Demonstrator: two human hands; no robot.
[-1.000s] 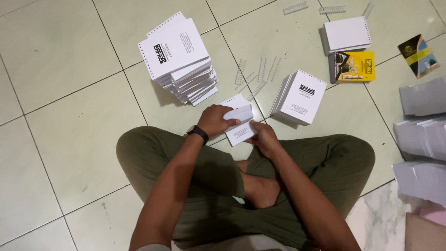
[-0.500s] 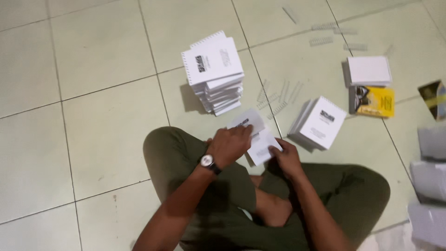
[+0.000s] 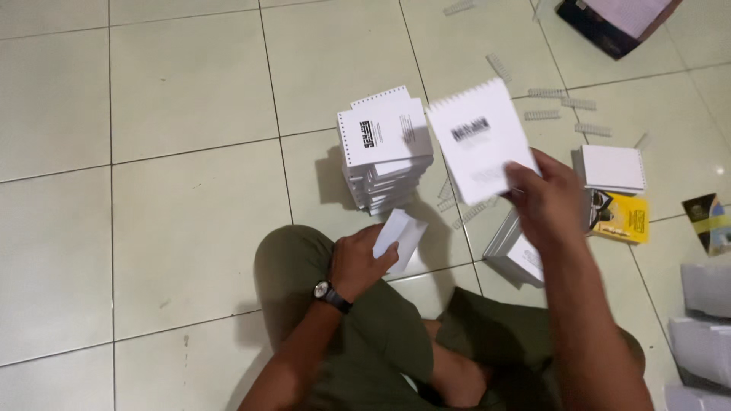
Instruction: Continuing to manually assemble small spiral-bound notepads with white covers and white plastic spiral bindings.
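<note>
Hands grip paper: right hand [image 3: 550,199] pinches a white notepad [image 3: 480,141] above the stack [image 3: 384,156], left hand [image 3: 356,262] a white slip [image 3: 402,237].

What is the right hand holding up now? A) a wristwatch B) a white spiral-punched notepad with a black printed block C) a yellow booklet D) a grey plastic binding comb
B: the right hand grips a white punched notepad raised above the tall stack of white notepads.

The person wears olive-green trousers [image 3: 365,335], a dark wristwatch [image 3: 329,294] on the left wrist, and has bare forearms.
</note>
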